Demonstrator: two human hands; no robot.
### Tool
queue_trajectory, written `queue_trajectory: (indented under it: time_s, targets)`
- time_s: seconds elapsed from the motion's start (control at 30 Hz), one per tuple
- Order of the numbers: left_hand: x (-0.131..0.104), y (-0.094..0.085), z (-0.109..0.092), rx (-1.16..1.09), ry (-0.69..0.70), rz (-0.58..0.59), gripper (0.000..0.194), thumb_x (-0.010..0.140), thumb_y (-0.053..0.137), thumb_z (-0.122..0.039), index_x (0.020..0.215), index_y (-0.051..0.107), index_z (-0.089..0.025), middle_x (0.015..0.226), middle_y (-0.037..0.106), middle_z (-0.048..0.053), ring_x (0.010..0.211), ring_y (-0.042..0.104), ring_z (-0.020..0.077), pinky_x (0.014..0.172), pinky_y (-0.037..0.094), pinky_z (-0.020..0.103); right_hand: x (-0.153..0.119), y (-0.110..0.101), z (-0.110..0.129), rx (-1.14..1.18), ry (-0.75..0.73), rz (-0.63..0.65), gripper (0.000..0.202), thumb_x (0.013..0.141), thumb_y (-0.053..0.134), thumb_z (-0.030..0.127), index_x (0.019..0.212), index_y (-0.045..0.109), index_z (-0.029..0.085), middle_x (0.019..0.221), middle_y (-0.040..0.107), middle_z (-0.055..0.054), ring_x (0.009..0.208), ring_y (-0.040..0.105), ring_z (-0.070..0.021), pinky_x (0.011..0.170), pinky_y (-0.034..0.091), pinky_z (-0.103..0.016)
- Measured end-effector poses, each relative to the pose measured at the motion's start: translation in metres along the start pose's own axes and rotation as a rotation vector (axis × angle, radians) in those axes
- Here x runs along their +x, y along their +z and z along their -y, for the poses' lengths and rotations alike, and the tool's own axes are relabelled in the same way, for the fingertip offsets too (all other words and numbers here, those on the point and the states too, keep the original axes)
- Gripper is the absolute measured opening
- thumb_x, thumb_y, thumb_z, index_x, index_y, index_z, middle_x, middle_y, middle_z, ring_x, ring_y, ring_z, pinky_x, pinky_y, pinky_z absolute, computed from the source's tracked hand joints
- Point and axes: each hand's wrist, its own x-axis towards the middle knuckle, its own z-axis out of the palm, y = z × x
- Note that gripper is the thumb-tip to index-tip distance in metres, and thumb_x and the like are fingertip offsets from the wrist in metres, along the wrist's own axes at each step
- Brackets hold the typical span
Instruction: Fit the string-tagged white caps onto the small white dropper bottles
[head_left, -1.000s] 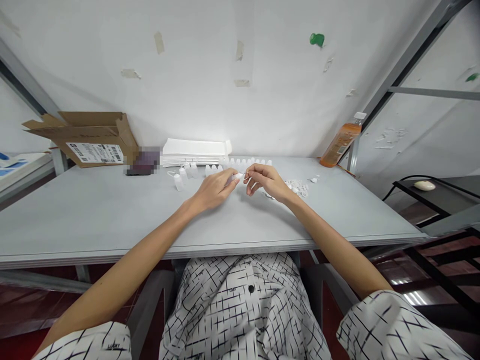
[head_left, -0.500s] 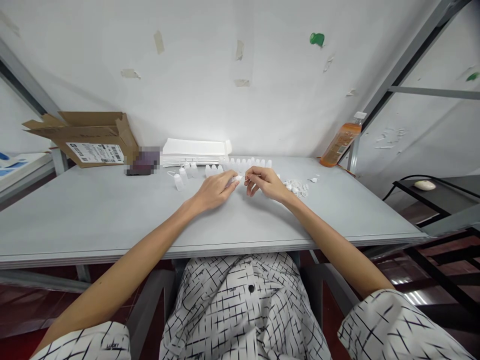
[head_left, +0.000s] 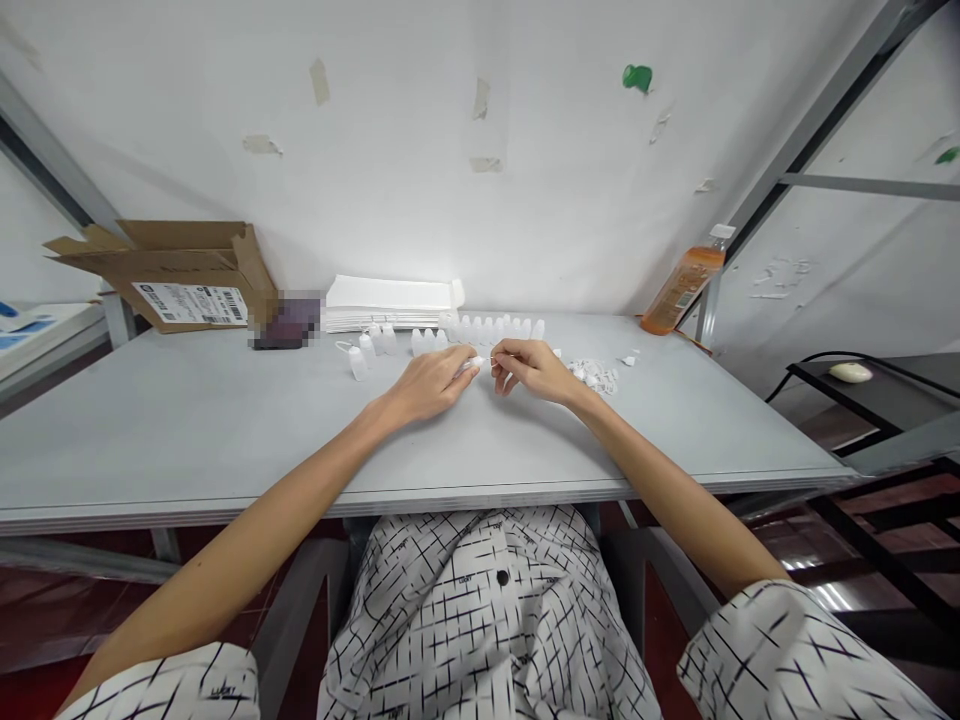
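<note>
My left hand [head_left: 433,382] is closed around a small translucent white dropper bottle [head_left: 471,364], its nozzle end pointing right. Just right of that nozzle my right hand [head_left: 531,368] is in a pinch; what its fingertips hold is too small to make out. Behind my hands stand several similar bottles [head_left: 495,328] in a row, and a shorter row of bottles [head_left: 428,341] sits nearer my left hand. Farther left are several bottles [head_left: 357,364] with caps, one with a thin loop. A pile of small white looped pieces [head_left: 598,376] lies by my right wrist.
White flat sheets or cartons [head_left: 390,302] are stacked against the wall. An open cardboard box [head_left: 191,280] stands at the back left beside a blurred dark object [head_left: 291,322]. An orange drink bottle [head_left: 684,288] leans at the back right. A small white piece [head_left: 628,360] lies near the pile.
Both hands stay almost in place, with the nozzle and the right fingertips still close together. The view has shifted very slightly.
</note>
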Motion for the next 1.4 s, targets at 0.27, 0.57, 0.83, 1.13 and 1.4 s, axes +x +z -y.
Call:
queue_trajectory:
  time_s: [0.27, 0.57, 0.83, 1.13, 1.4]
  targets:
    - [0.000, 0.003, 0.002, 0.017, 0.012, 0.023, 0.036, 0.102, 0.029, -0.040, 0.110, 0.057, -0.018, 0.109, 0.069, 0.012, 0.090, 0.064, 0.0257, 0.073, 0.044, 0.035, 0.001, -0.001, -0.003, -0.034, -0.009, 0.031, 0.019, 0.095, 0.053, 0.025, 0.079, 0.058, 0.016, 0.076, 0.062, -0.004, 0.058, 0.068, -0.0133, 0.053, 0.058, -0.025]
    - [0.000, 0.004, 0.004, 0.000, 0.018, -0.026, 0.036, 0.101, 0.031, -0.040, 0.111, 0.057, -0.018, 0.098, 0.069, 0.009, 0.081, 0.062, 0.0230, 0.070, 0.042, 0.033, 0.001, 0.000, -0.002, 0.106, -0.006, 0.031, 0.025, 0.094, 0.060, 0.035, 0.079, 0.059, 0.015, 0.078, 0.063, -0.005, 0.064, 0.071, -0.0158, 0.058, 0.061, -0.028]
    - [0.001, 0.002, 0.002, -0.061, -0.011, -0.057, 0.039, 0.101, 0.032, -0.043, 0.115, 0.057, -0.017, 0.091, 0.068, 0.008, 0.077, 0.060, 0.0229, 0.069, 0.040, 0.033, 0.001, 0.001, 0.006, 0.224, -0.005, 0.010, 0.033, 0.089, 0.068, 0.046, 0.082, 0.065, 0.015, 0.074, 0.066, -0.005, 0.068, 0.071, -0.0171, 0.060, 0.061, -0.030]
    - [0.000, 0.003, 0.004, -0.047, 0.011, -0.089, 0.036, 0.101, 0.034, -0.042, 0.113, 0.058, -0.018, 0.088, 0.068, 0.007, 0.073, 0.059, 0.0213, 0.067, 0.040, 0.032, 0.000, 0.001, 0.008, 0.277, 0.025, 0.012, 0.035, 0.086, 0.071, 0.048, 0.082, 0.067, 0.014, 0.074, 0.068, -0.006, 0.070, 0.071, -0.0180, 0.062, 0.062, -0.031]
    - [0.000, 0.003, 0.003, -0.041, 0.014, -0.050, 0.034, 0.100, 0.033, -0.040, 0.112, 0.057, -0.017, 0.090, 0.067, 0.008, 0.076, 0.059, 0.0221, 0.068, 0.039, 0.032, 0.001, 0.001, 0.003, 0.308, 0.026, 0.036, 0.039, 0.082, 0.075, 0.051, 0.080, 0.069, 0.013, 0.080, 0.069, -0.007, 0.075, 0.073, -0.0201, 0.063, 0.062, -0.031]
